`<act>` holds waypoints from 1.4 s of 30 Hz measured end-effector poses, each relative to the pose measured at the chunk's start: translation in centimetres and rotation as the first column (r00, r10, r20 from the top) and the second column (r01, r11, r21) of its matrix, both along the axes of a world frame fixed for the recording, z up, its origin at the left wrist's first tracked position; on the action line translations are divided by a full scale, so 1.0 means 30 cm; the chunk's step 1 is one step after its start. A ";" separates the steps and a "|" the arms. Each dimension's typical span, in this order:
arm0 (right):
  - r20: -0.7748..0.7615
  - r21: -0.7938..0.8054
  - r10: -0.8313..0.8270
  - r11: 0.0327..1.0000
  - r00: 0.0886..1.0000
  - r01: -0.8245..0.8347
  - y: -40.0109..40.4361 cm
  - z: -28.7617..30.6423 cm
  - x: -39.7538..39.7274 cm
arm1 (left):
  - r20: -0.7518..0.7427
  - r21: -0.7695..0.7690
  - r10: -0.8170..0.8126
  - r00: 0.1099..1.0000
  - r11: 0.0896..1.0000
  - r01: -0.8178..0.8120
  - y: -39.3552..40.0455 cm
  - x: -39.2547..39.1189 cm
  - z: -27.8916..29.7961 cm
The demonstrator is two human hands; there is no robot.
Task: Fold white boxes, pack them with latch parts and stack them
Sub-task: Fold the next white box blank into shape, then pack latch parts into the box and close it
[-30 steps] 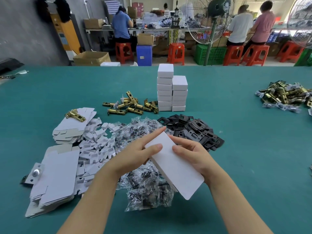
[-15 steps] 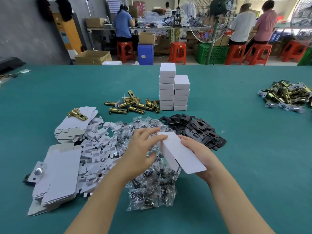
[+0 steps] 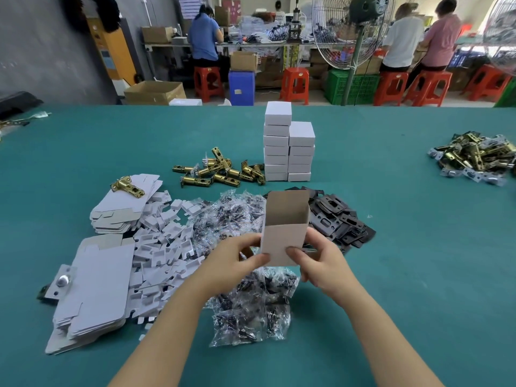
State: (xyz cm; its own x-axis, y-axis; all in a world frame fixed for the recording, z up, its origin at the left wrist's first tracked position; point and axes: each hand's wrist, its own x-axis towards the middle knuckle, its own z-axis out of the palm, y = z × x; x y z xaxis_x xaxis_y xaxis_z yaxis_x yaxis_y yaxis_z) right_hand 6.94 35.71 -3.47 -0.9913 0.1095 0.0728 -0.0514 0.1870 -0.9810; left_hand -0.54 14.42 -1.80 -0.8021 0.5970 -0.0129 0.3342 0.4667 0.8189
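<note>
An opened-up white box (image 3: 284, 224) stands upright between my hands, its brown inside showing at the top. My left hand (image 3: 237, 261) pinches its lower left edge and my right hand (image 3: 321, 261) grips its lower right side. Under them lies a heap of clear bags of small dark parts (image 3: 248, 303). Behind it are black latch plates (image 3: 337, 219) and brass latch bolts (image 3: 220, 171). Two stacks of closed white boxes (image 3: 287, 152) stand beyond. Flat box blanks (image 3: 97, 289) lie at the left.
White cardboard inserts (image 3: 164, 247) are strewn between the blanks and bags. A second blank stack (image 3: 125, 208) carries one brass latch. More brass and silver latch parts (image 3: 474, 160) are piled far right on the green table (image 3: 418, 275). People work at benches behind.
The flat white blank my hands held has been popped open into an upright tube and turned so its open end faces up.
</note>
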 end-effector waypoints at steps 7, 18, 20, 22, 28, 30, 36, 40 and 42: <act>-0.077 0.090 -0.222 0.969 0.972 0.229 -0.020 -0.097 -0.017 | 0.113 0.118 0.239 0.964 0.961 -0.252 0.021 -0.104 -0.012; 0.036 0.033 -0.221 0.975 0.975 0.220 0.009 -0.178 -0.066 | -0.432 -0.395 0.418 0.799 0.708 -0.585 -0.026 -0.670 -0.051; 0.056 -0.008 -0.224 0.974 0.973 0.225 0.016 -0.185 -0.073 | -0.439 -0.483 0.344 0.830 0.688 -0.541 -0.036 -0.742 -0.071; 0.059 -0.016 -0.225 0.974 0.972 0.227 0.021 -0.191 -0.078 | -0.451 -0.553 0.271 0.850 0.663 -0.505 -0.044 -0.809 -0.092; 0.066 -0.029 -0.219 0.975 0.973 0.222 0.027 -0.197 -0.085 | -0.471 -0.590 0.250 0.846 0.623 -0.513 -0.044 -0.925 -0.120; 0.065 -0.024 -0.219 0.975 0.974 0.221 0.026 -0.196 -0.087 | -0.517 -0.602 0.203 0.831 0.605 -0.522 -0.042 -0.934 -0.126; 0.069 0.002 -0.223 0.975 0.972 0.223 0.030 -0.196 -0.084 | -0.638 -0.678 0.009 0.770 0.466 -0.568 -0.068 -0.912 -0.098; 0.082 -0.015 -0.223 0.974 0.971 0.225 0.028 -0.192 -0.084 | -0.663 -0.621 0.045 0.747 0.524 -0.583 -0.104 -0.863 0.010; 0.076 -0.012 -0.232 0.972 0.970 0.233 0.025 -0.191 -0.082 | -0.647 -0.569 0.088 0.757 0.605 -0.557 -0.108 -0.808 0.096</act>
